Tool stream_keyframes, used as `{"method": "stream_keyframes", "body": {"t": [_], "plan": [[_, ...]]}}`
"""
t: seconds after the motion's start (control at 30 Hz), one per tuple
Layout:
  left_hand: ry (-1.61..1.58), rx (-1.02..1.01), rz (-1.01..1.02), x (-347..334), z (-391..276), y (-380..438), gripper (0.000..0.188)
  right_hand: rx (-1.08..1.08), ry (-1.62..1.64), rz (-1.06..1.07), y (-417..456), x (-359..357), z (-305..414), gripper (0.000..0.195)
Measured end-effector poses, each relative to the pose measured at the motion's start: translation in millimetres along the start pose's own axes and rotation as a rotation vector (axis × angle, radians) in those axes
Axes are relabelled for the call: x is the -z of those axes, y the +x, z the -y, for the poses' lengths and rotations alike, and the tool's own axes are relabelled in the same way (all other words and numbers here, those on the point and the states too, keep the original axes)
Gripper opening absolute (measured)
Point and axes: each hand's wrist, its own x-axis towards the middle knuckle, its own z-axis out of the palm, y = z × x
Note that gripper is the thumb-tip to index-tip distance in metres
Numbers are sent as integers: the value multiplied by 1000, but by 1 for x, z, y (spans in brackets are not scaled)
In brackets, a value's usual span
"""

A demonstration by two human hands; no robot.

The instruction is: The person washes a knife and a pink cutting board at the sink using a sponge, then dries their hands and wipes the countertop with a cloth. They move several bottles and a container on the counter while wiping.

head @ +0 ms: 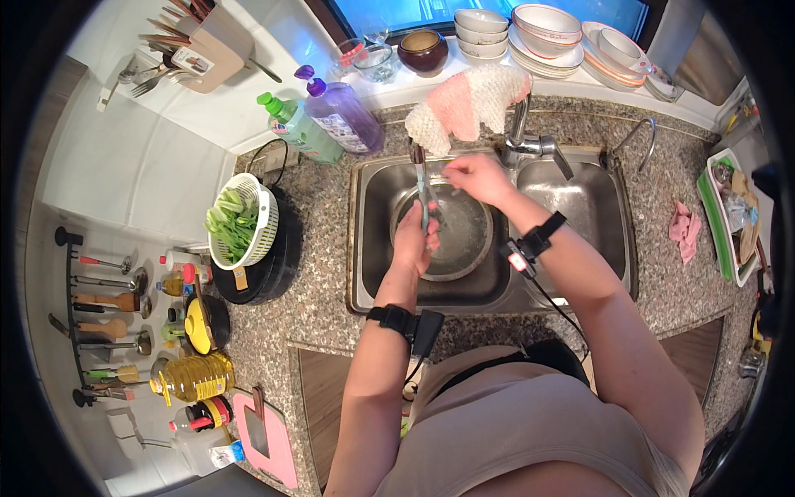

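Note:
My left hand [416, 239] grips a slim, pale blue-handled utensil [425, 208] upright over the left sink basin [372, 261]. Its exact kind is hard to tell. The utensil's top end is close under the tip of the faucet spout [417, 154], most of which is hidden beneath a pink and white knitted cloth [469, 102]. To the right of the utensil, my right hand [475, 178] hovers with curled, slightly blurred fingers; whether it pinches anything is unclear. Below both hands, a round metal bowl [459, 242] sits in the basin.
A white colander [267, 233] of leafy greens rests on a black round appliance [289, 261] at left. Soap bottles [345, 121] and stacked bowls [481, 37] stand behind the sink. The faucet lever [556, 155] overhangs the right basin [574, 205]. A pink rag [684, 231] lies right.

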Motion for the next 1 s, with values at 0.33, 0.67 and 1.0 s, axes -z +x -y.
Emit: {"method": "stream_keyframes", "body": {"t": [0.33,0.67,1.0], "plan": [[-368,-113,-22,-33,-27,58,18,255,-562,-444,-49,125,-20,13],[-347,-116,-74,-20,-11,35,16,-79,-795,-454,-57,142,-52,25],[-229,91,-150,9,36,-24,16,-81,-685,-236,-63,153,-79,34]]}}
